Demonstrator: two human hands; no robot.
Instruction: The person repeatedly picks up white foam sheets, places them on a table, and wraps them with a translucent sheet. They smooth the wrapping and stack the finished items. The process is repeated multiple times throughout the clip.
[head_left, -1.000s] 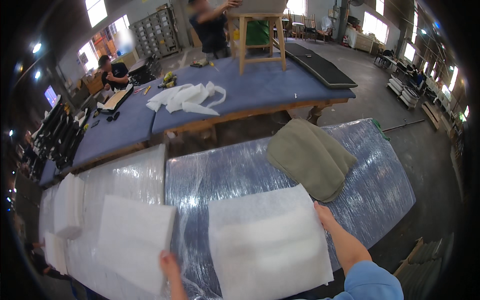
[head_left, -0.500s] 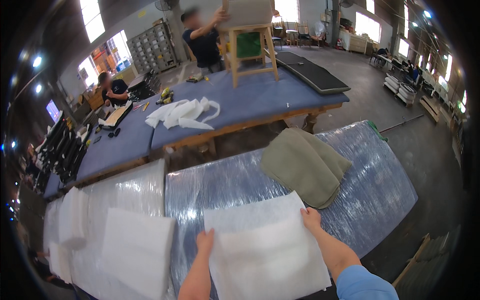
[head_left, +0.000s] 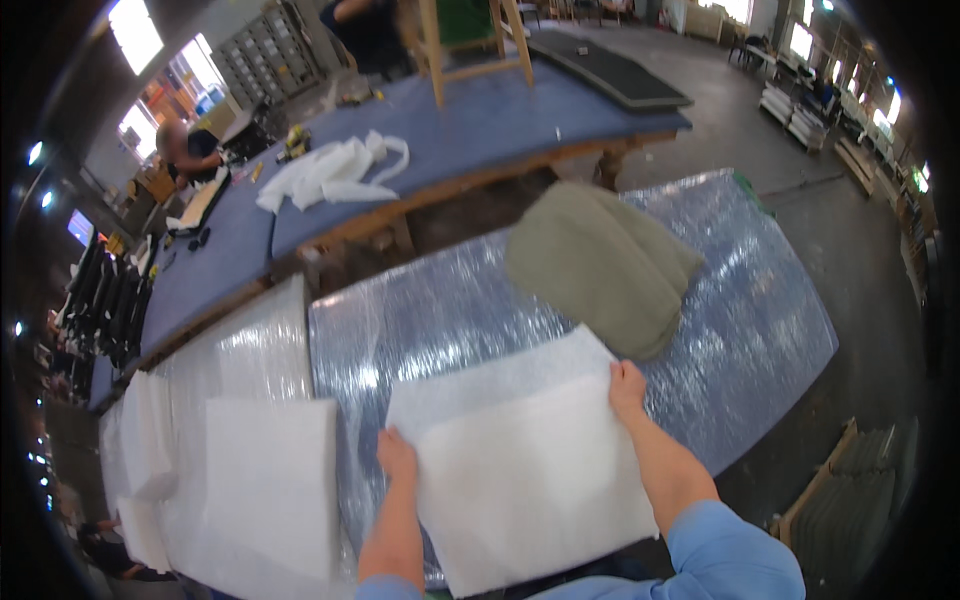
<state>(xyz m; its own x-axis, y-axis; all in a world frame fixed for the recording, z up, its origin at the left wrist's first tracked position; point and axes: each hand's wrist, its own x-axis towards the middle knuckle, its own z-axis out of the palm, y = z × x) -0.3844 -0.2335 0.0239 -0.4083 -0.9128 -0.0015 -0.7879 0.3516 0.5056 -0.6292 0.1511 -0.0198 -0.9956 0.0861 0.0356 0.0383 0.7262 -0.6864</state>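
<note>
A white sheet of batting [head_left: 520, 450] lies before me on a table wrapped in clear film [head_left: 450, 340], its near end reaching close to my body. My left hand [head_left: 398, 455] is closed on its left edge. At the upper right edge my right hand [head_left: 627, 388] pinches the same sheet between thumb and fingers. Just beyond that corner rests a folded olive-green cloth [head_left: 600, 265]. To the left a stack of white batting [head_left: 265, 490] sits on the wrapped surface, with more white padding [head_left: 150, 440] farther left.
Across a gap stands a blue-topped workbench [head_left: 440, 140] bearing a crumpled white cloth [head_left: 330, 170], a wooden stool frame [head_left: 470, 45], a dark flat panel [head_left: 610, 70] and a power drill [head_left: 294, 143]. Two people work beyond it. Stacked green-grey pieces [head_left: 845, 500] stand at lower right.
My view has tilted downward, so the far bench and the stool sit higher in the picture. Both hands keep hold of the batting, which lies a little flatter.
</note>
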